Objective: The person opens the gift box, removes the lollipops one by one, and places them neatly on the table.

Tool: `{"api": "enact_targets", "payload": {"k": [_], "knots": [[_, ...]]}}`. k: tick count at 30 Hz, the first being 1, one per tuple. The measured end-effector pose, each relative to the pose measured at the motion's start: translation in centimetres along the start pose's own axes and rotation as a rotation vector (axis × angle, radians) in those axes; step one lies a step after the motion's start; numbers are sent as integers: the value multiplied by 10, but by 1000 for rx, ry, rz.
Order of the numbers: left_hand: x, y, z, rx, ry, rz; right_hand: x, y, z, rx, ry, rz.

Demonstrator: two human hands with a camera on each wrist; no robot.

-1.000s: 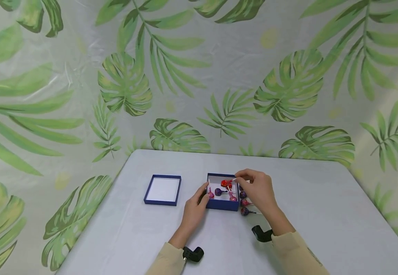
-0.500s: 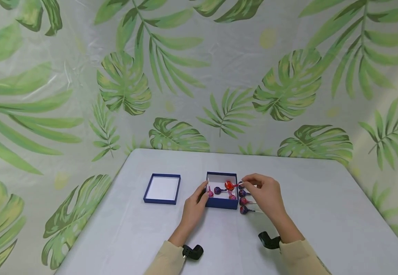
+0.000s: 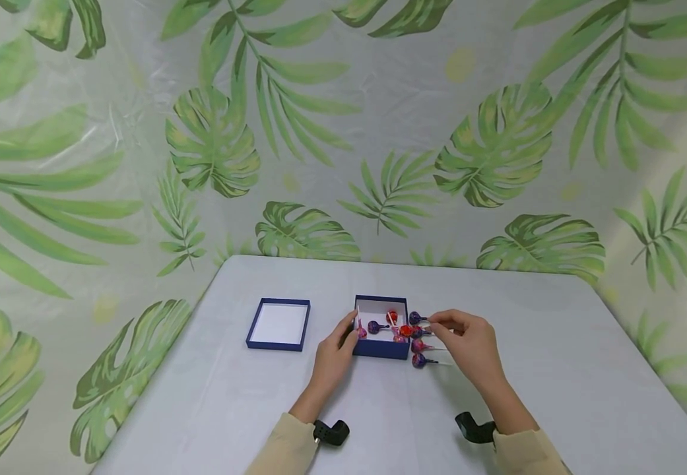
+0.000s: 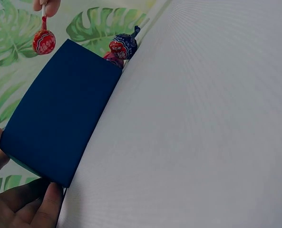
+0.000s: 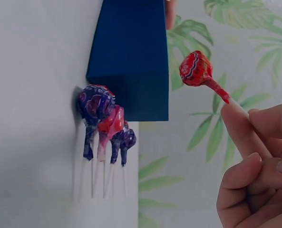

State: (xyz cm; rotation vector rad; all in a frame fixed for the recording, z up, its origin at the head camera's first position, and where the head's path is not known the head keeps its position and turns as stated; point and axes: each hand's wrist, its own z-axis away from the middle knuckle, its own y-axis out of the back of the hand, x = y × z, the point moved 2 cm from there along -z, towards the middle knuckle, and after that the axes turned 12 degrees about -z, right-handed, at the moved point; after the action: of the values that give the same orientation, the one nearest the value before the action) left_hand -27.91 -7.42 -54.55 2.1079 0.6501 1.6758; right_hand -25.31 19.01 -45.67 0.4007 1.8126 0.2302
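My right hand (image 3: 468, 343) pinches the stick of a red-wrapped lollipop (image 5: 196, 69), its head raised above the table near the box's right rim. The open blue box (image 3: 381, 349) has a white inside and stands on the table. My left hand (image 3: 332, 359) grips the box at its left side, fingertips at the bottom corner in the left wrist view. Inside the box lie several lollipops, among them a dark purple one (image 3: 374, 327) and a red one (image 3: 392, 316). Along its right side lies a column of several lollipops, including a purple one (image 3: 419, 360), sticks pointing right.
The blue-rimmed lid (image 3: 278, 324), white inside, lies on the table (image 3: 230, 396) left of the box. Behind the table hangs a leaf-patterned sheet (image 3: 391, 132). Black cameras sit on both wrists, the left camera (image 3: 332, 433) and the right camera (image 3: 474, 429).
My right hand has drawn the red lollipop rightward and toward me, from over the box to its right rim. My left hand stays at the box.
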Motion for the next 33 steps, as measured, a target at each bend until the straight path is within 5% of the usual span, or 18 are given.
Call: {"api": "enact_targets", "payload": {"k": [33], "knots": [[2,1,-1,0,-11,7,20,18,27,-77,-110,-19]]}}
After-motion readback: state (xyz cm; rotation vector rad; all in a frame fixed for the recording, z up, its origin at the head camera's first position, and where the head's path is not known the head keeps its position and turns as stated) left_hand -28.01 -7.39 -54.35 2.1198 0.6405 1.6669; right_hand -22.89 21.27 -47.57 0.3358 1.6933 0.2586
